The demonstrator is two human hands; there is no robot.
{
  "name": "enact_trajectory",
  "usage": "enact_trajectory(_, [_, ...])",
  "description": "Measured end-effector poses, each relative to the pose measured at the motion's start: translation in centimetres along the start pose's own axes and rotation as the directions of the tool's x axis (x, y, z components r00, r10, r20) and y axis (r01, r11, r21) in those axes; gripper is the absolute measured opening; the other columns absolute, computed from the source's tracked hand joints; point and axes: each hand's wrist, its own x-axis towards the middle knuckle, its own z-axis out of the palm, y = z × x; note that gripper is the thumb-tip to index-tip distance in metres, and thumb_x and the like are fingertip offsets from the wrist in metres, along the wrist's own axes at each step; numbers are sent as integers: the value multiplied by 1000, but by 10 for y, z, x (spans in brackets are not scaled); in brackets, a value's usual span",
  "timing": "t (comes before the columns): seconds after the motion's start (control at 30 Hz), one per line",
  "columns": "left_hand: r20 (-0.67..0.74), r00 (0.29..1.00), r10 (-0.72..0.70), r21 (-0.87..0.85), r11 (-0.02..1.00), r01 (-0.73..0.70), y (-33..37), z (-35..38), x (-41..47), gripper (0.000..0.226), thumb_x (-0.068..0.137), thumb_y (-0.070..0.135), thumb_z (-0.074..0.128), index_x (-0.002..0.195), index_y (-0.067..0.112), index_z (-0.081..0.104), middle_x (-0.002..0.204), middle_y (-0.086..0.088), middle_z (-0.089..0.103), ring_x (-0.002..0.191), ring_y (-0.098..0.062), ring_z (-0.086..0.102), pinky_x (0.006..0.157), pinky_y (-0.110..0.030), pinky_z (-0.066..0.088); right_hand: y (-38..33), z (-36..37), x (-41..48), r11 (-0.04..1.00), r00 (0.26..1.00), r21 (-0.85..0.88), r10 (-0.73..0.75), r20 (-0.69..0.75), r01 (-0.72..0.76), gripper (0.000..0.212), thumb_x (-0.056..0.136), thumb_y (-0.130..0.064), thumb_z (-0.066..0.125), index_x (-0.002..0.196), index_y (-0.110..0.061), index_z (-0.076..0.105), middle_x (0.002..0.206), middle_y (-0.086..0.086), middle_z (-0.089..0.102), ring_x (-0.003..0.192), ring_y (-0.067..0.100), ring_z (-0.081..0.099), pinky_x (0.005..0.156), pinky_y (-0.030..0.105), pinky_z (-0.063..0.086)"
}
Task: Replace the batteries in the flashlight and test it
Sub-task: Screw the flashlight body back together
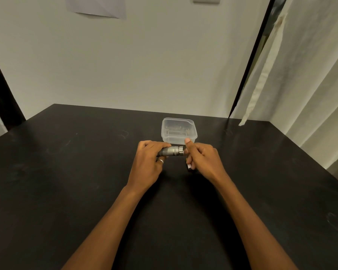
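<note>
A small grey metal flashlight (172, 151) lies sideways above the black table (66, 172), held at its left end by my left hand (148, 160). Its open right end points at my right hand (201, 156). My right hand's thumb is raised and its fingers are curled around a small dark object (189, 167) with a light tip, likely a battery or cap, which is mostly hidden. My right fingertips touch the flashlight's right end.
A clear plastic container (179, 131) stands just behind the hands, with small items in it that are too blurred to name. A wall rises behind the table, and a pale curtain (300, 94) hangs at the right.
</note>
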Motion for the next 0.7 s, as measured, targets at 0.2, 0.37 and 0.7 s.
enact_trajectory(0.2, [-4, 1000, -27, 9, 1000, 27, 1, -1, 1, 42, 85, -1, 74, 119, 24, 72, 105, 22, 60, 107, -2, 38, 82, -6, 36, 9, -2, 5, 990, 985, 45, -138, 101, 134, 18, 92, -13, 74, 107, -21, 73, 98, -5, 74, 92, 10, 71, 87, 23, 59])
enact_trajectory(0.37, [2, 1000, -20, 1, 1000, 20, 1, 0, 0, 42, 85, 1, 74, 120, 23, 71, 107, 16, 64, 109, -1, 38, 87, 2, 31, 4, 1, 2, 998, 996, -31, -58, 63, 60, 29, 100, -43, 63, 88, -19, 74, 77, 0, 75, 69, 9, 70, 74, 31, 61])
enact_trajectory(0.7, [12, 1000, -22, 1, 1000, 22, -1, 0, 1, 44, 85, 1, 74, 121, 25, 71, 108, 12, 67, 109, -5, 42, 85, -10, 37, 11, -5, 8, 991, 983, 88, -116, 140, 104, 21, 92, -22, 76, 112, -25, 73, 102, -2, 76, 97, 12, 73, 93, 30, 60])
